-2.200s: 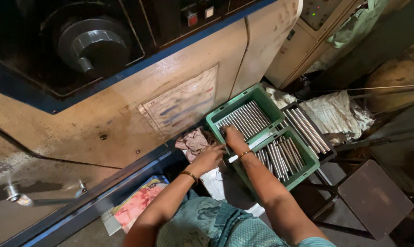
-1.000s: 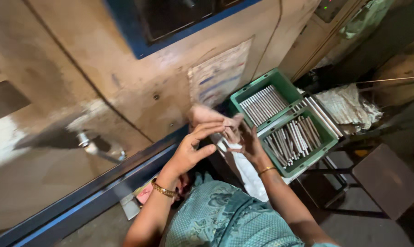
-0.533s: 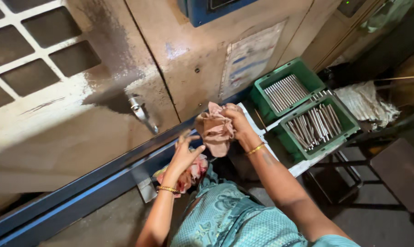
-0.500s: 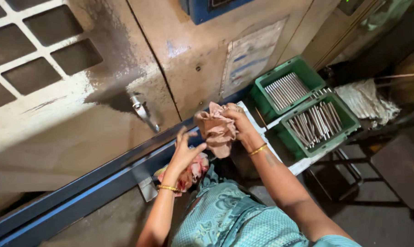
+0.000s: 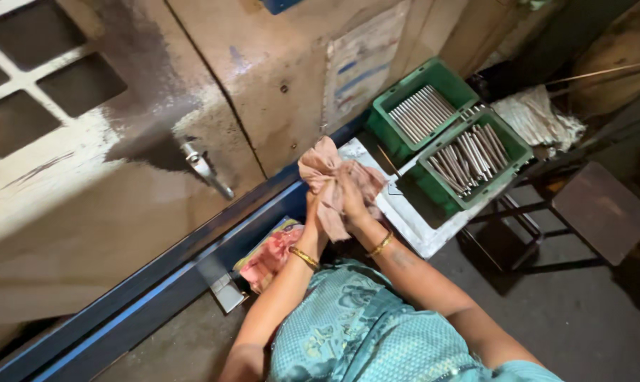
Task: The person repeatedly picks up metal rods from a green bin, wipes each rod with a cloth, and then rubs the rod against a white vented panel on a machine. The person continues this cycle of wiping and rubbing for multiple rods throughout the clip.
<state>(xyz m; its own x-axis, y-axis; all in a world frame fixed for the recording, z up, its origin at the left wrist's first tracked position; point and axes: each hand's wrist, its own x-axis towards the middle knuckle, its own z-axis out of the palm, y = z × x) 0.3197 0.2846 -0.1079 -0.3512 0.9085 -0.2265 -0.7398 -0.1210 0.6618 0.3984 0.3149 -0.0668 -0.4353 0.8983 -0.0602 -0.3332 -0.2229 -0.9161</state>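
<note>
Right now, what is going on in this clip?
A person holds a crumpled pinkish cloth between both hands, the left hand and right hand pressed around it in front of a large beige machine panel. To the right sit two green crates filled with metal rods.

pale rectangular label with blue marks (image 5: pixel 359 74) on the beige machine panel, left of the green crates
</note>
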